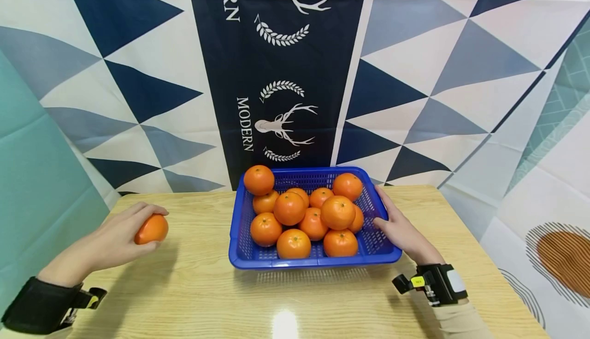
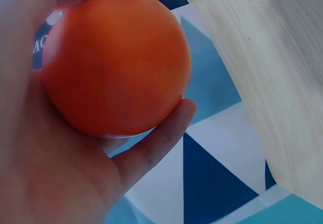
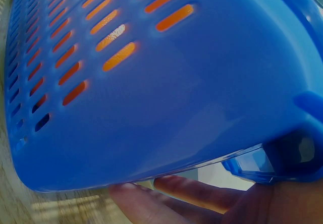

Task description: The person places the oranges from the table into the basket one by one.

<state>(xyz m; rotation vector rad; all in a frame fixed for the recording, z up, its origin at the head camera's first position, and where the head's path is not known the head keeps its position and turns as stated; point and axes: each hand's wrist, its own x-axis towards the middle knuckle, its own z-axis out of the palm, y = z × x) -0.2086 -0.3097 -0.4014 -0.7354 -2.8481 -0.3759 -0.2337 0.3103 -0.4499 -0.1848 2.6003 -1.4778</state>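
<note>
In my left hand (image 1: pixel 122 234) I hold an orange (image 1: pixel 152 229), thumb and fingers curved round its sides, over the left part of the table. The left wrist view shows this orange (image 2: pixel 118 65) large and smooth against the palm. A blue plastic basket (image 1: pixel 313 265) with slotted walls holds several more oranges (image 1: pixel 294 244), piled on one another. My right hand (image 1: pixel 405 229) grips the basket's right side, thumb at the rim. Close up, the fingers (image 3: pixel 181 196) lie along the basket's wall (image 3: pixel 166 113), and orange skin shows through the slots.
Light wood tabletop (image 1: pixel 198 298) lies beneath, with a bright light reflection near its front. A patterned cloth (image 1: pixel 281 72) with deer heads and triangles hangs behind. Teal cloth (image 1: pixel 37 165) hangs at the left, and a pale patterned cloth (image 1: pixel 530 216) at the right.
</note>
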